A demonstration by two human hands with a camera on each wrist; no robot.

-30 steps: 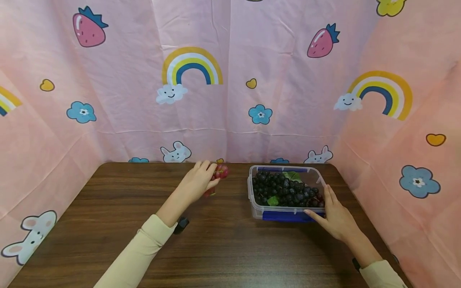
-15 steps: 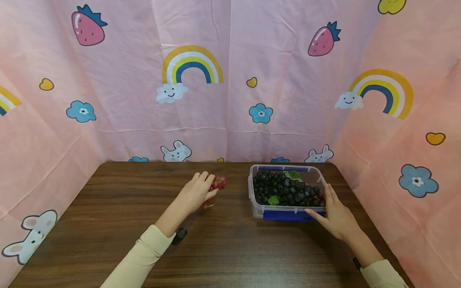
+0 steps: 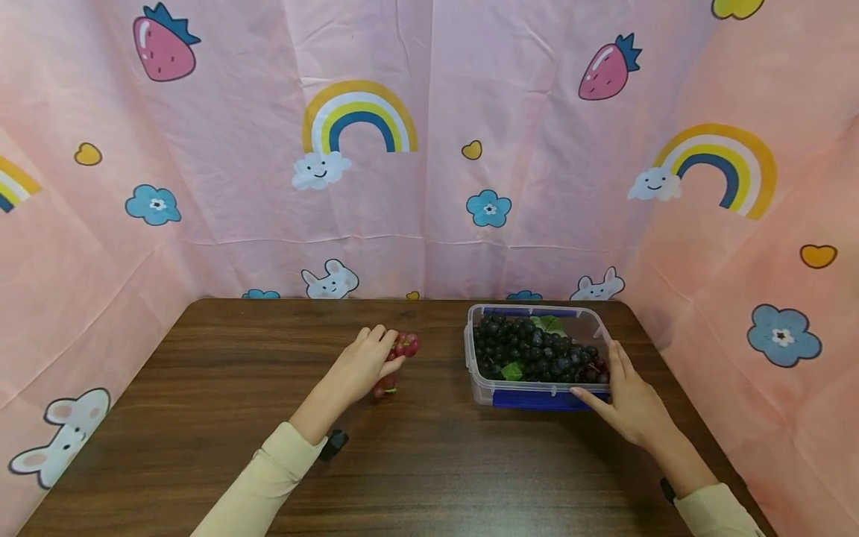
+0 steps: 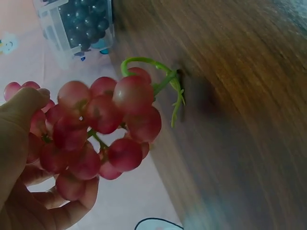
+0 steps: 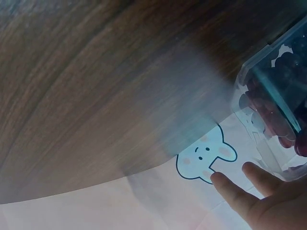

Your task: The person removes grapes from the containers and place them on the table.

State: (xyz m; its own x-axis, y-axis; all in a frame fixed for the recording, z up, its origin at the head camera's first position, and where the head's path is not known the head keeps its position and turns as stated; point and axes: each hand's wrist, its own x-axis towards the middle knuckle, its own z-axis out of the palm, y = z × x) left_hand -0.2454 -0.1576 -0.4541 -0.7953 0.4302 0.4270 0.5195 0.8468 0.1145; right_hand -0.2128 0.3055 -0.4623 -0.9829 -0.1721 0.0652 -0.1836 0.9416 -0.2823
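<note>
A bunch of red grapes (image 3: 406,344) is in my left hand (image 3: 360,364), left of the container. In the left wrist view the thumb and curled fingers hold the red bunch (image 4: 103,127) from one side, its green stem curving out at the far end, over the wooden table. My right hand (image 3: 633,406) rests against the front right corner of a clear plastic container (image 3: 482,392) with blue latches. Its fingers lie straight along the right side, the thumb on the front rim. Dark grapes (image 3: 520,348) and green leaves (image 3: 513,371) fill much of the container.
The dark wooden table (image 3: 429,462) ends at the back against a pink curtain (image 3: 429,224) printed with rainbows, strawberries and rabbits. This cloth also stands along the left and right edges. A black band with a small device (image 3: 333,444) sits at the left wrist.
My left hand has come down and slightly nearer with the red grapes. My right hand keeps its place at the container. The head view has tilted a little.
</note>
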